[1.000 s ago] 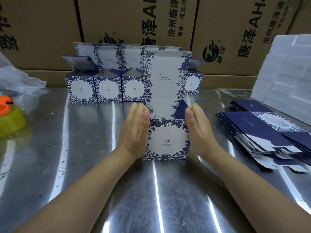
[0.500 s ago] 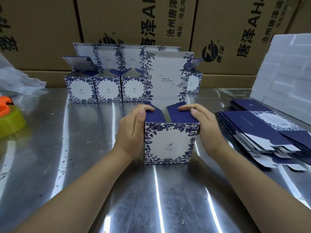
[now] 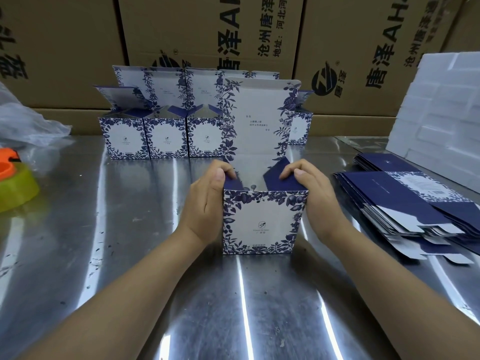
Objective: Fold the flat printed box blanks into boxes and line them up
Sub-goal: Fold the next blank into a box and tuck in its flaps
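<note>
Between my palms, just ahead of both wrists, the box (image 3: pixel 262 222) stands upright on the table (image 3: pixel 124 242) with its printed face toward me. It is squarely centred, so neither hand is nearer. My left hand (image 3: pixel 207 203) clasps the box's left wall, with the thumb at the near top corner and the fingers curled over the left flap (image 3: pixel 231 182). My right hand (image 3: pixel 313 201) mirrors it on the right wall and pinches the right flap (image 3: pixel 276 178). Both flaps are tilted, neither flat nor fully raised. Beyond my fingertips the lid (image 3: pixel 259 118) rises straight up from the far wall. Further ahead, past the lid, the row (image 3: pixel 166 139) of folded boxes runs left to right across my line of reach. The lid hides part of it, so I cannot tell whether a slot is free there. I judge the next move is a push straight forward. The blanks (image 3: pixel 405 203) lie well off to the right of my right hand.
</note>
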